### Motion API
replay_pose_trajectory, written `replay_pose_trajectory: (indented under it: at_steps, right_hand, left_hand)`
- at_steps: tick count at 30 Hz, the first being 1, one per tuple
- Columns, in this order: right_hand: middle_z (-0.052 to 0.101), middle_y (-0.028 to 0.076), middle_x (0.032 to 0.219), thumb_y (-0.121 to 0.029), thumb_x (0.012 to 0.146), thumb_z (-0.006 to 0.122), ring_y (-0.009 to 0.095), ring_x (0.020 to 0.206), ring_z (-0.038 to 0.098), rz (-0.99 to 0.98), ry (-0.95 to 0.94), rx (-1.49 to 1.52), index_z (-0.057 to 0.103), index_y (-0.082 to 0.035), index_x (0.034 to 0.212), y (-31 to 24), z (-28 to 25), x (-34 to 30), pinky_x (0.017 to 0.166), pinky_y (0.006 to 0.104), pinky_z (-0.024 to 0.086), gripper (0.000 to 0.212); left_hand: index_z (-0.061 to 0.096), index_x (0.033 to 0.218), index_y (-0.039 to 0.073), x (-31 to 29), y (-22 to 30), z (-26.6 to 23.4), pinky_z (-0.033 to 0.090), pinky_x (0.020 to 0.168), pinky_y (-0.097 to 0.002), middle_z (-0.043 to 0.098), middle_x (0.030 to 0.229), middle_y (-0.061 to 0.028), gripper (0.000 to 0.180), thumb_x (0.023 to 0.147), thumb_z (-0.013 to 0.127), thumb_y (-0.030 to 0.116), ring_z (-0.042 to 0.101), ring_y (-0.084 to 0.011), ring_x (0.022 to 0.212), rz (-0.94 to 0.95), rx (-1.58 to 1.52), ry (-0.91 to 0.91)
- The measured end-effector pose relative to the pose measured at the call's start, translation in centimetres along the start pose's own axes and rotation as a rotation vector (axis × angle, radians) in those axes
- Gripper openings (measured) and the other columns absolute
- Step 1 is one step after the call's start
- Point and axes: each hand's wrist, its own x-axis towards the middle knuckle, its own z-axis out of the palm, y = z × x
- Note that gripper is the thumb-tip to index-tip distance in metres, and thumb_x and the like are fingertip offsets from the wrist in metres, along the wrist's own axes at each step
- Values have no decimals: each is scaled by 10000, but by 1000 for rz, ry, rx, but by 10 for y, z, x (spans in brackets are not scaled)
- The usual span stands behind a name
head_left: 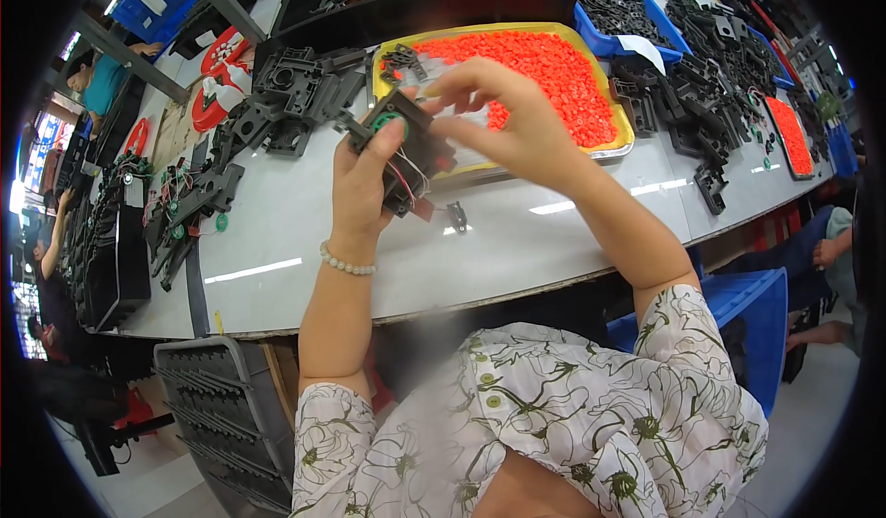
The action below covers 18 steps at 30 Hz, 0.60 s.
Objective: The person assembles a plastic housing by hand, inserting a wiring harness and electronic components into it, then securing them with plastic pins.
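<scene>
My left hand (358, 181), with a beaded bracelet at the wrist, grips a black plastic housing (417, 149) above the table. Its thumb presses by a green round piece (379, 119) set in the housing; red and white wires (408, 173) hang from it. Close to the housing's right side is my right hand (521, 130), its fingers apart and slightly blurred; I see nothing held in them. Behind both hands lies a yellow-rimmed tray (631, 136) of small red pieces (554, 66). A small black part (457, 217) rests on the white tabletop (277, 241).
Black housings (286, 94) are heaped left of the tray, more black parts (701, 84) at right. A large black bin (415, 18) of wired parts stands behind. Wired assemblies (189, 204) lie far left. Below the table edge are a grey crate (217, 398) and a blue bin (752, 301).
</scene>
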Motion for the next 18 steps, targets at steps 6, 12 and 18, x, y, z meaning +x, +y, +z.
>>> replay_pose_trajectory:
  at_steps: [6, 12, 18]
  right_hand:
    - [624, 29, 906, -131, 825, 613, 101, 824, 572, 422, -357, 15, 617, -20, 949, 21, -7, -22, 726, 252, 448, 167]
    - [628, 55, 990, -153, 824, 621, 116, 934, 566, 769, -296, 655, 610, 4, 1040, 20, 25, -34, 847, 264, 425, 267]
    - [647, 68, 982, -140, 805, 651, 113, 924, 583, 675, -345, 611, 625, 1, 1010, 15, 35, -38, 853, 274, 432, 250]
  left_hand:
    - [400, 1239, -52, 3, 2, -1, 561, 730, -377, 539, 1134, -213, 465, 868, 529, 197, 561, -348, 1039, 47, -76, 40]
    - [416, 1215, -33, 3, 0, -3, 554, 761, -392, 546, 1133, -206, 429, 873, 526, 202, 560, -344, 1040, 92, -99, 76]
    - [421, 1207, -24, 3, -2, 1, 553, 761, -399, 543, 1141, -207, 401, 883, 514, 194, 559, -339, 1043, 138, -49, 82]
